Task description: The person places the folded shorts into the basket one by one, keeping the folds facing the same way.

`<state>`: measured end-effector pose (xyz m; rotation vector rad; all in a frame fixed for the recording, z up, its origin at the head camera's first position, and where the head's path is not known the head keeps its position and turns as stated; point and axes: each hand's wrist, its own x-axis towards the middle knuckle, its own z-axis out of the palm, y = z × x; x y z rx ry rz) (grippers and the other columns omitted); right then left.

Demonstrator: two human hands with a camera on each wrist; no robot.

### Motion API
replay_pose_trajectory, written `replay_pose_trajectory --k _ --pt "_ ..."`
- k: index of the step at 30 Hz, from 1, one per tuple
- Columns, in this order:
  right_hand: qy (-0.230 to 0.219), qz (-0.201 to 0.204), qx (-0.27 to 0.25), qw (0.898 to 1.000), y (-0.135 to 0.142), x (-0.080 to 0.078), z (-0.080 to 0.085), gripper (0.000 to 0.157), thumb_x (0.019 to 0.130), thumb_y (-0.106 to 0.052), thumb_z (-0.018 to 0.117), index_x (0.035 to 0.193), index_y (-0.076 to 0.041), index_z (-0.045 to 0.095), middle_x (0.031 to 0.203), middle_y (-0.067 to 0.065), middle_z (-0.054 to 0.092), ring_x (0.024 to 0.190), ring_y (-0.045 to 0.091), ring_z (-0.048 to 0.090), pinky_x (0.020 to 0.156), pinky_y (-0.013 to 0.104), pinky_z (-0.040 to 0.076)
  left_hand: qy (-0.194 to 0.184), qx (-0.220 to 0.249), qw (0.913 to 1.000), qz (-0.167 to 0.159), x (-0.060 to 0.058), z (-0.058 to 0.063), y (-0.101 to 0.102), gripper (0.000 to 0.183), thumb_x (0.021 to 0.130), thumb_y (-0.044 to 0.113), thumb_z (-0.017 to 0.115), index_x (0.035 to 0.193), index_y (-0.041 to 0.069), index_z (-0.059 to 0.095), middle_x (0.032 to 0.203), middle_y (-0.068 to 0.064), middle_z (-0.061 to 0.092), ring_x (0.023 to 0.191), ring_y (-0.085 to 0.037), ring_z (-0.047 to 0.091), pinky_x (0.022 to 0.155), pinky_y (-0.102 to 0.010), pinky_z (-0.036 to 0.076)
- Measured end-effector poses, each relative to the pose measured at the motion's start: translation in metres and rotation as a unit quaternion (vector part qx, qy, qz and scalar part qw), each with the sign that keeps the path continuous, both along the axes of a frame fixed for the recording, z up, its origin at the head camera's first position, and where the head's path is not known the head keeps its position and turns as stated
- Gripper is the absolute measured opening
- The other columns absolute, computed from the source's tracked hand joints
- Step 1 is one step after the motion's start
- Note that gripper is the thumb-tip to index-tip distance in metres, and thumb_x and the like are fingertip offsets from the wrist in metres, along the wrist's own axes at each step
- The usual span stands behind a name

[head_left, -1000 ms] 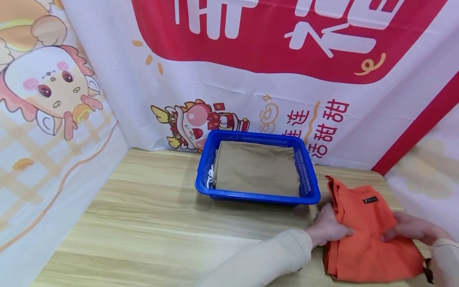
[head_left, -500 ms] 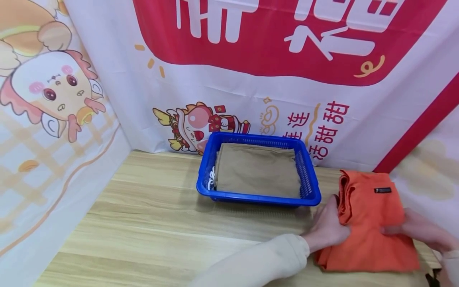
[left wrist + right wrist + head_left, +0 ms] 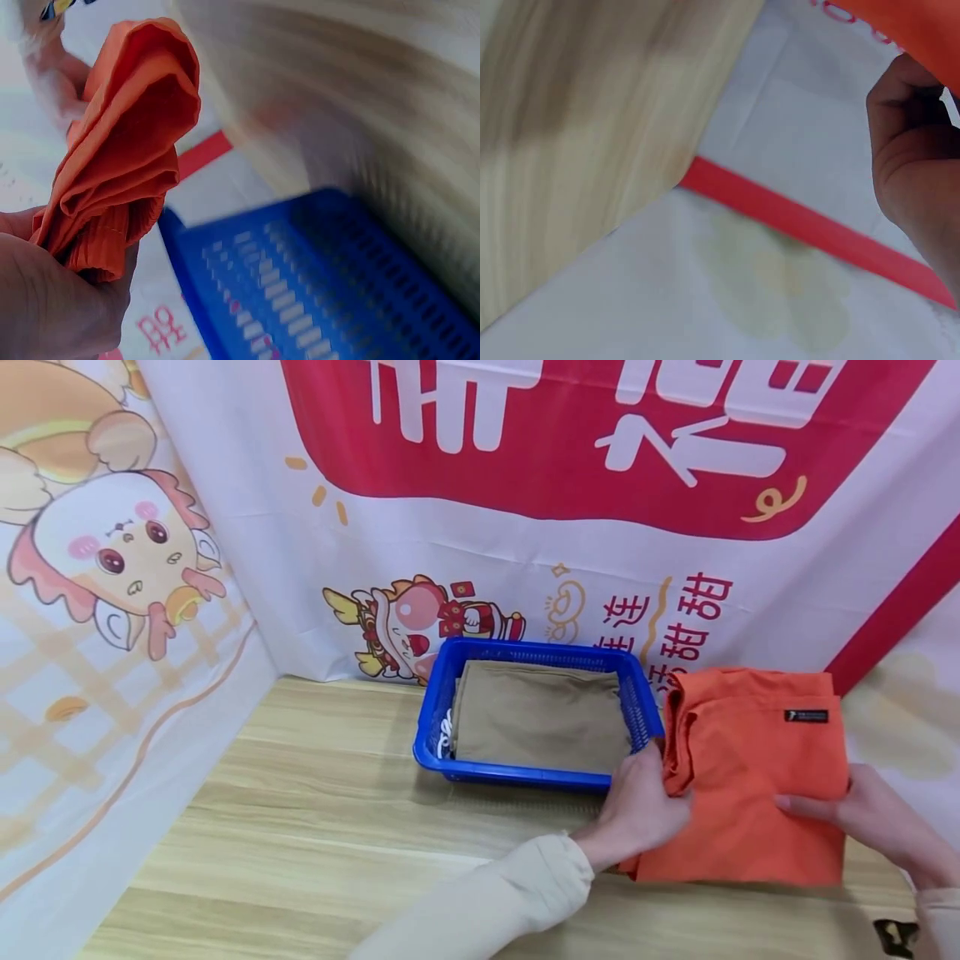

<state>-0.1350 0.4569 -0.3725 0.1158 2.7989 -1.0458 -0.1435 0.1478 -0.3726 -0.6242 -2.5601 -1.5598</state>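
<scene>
A folded orange garment [image 3: 757, 777] with a small black label is held up off the table, just right of the blue basket [image 3: 525, 772]. My left hand [image 3: 637, 802] grips its left folded edge, thumb on top. On the opposite edge my right hand [image 3: 877, 818] pinches it, thumb across the front and fingers hidden behind. The left wrist view shows the garment's stacked layers [image 3: 127, 150] end-on, with a gathered band low in the fold. Folded khaki cloth [image 3: 540, 714] lies in the basket, a white cord [image 3: 444, 735] beside it.
The wooden table [image 3: 300, 843] meets a printed cloth backdrop [image 3: 285, 585] behind the basket and at both sides. A small dark object [image 3: 896, 935] lies at the lower right, close to my right sleeve.
Both hands have raised the orange garment from the table and brought it up and left, closer to the basket. Its label side now faces the head camera more squarely. The basket stays put.
</scene>
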Motion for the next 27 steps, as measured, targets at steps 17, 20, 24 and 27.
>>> replay_pose_trajectory --k 17,20,24,27 --pt "0.056 0.001 -0.052 0.997 -0.086 -0.005 0.051 0.059 0.091 -0.046 0.074 0.132 -0.009 0.055 0.100 0.003 0.075 0.082 0.023 0.073 0.071 0.029 0.058 -0.015 0.081 0.9965 0.013 -0.034 0.043 -0.089 0.030 0.081 0.005 0.079 0.107 -0.001 0.065 0.090 -0.004 0.068 0.079 -0.010 0.061 0.073 -0.022 0.052" --pt "0.075 -0.016 -0.059 0.995 -0.105 -0.009 0.056 0.059 0.091 -0.047 0.075 0.130 -0.006 0.057 0.097 0.001 0.075 0.079 0.021 0.073 0.069 0.028 0.058 -0.013 0.081 0.9965 0.016 -0.040 0.051 -0.103 0.033 0.081 0.004 0.078 0.111 -0.001 0.065 0.095 -0.006 0.069 0.084 -0.012 0.063 0.076 -0.024 0.053" --pt "0.113 -0.030 -0.061 0.991 -0.127 -0.014 0.062 0.059 0.090 -0.046 0.076 0.127 -0.004 0.057 0.094 0.000 0.074 0.077 0.017 0.072 0.067 0.026 0.057 -0.006 0.077 0.9968 0.023 -0.051 0.062 -0.120 0.041 0.081 0.003 0.077 0.119 -0.002 0.062 0.106 -0.009 0.070 0.093 -0.016 0.065 0.084 -0.029 0.055" --pt "0.129 -0.032 -0.065 0.989 -0.142 -0.019 0.065 0.059 0.090 -0.046 0.076 0.127 -0.004 0.057 0.097 0.003 0.073 0.077 0.014 0.072 0.067 0.025 0.057 -0.003 0.064 0.9974 0.031 -0.059 0.068 -0.131 0.045 0.082 0.004 0.077 0.124 -0.001 0.059 0.113 -0.011 0.068 0.098 -0.019 0.064 0.090 -0.033 0.054"
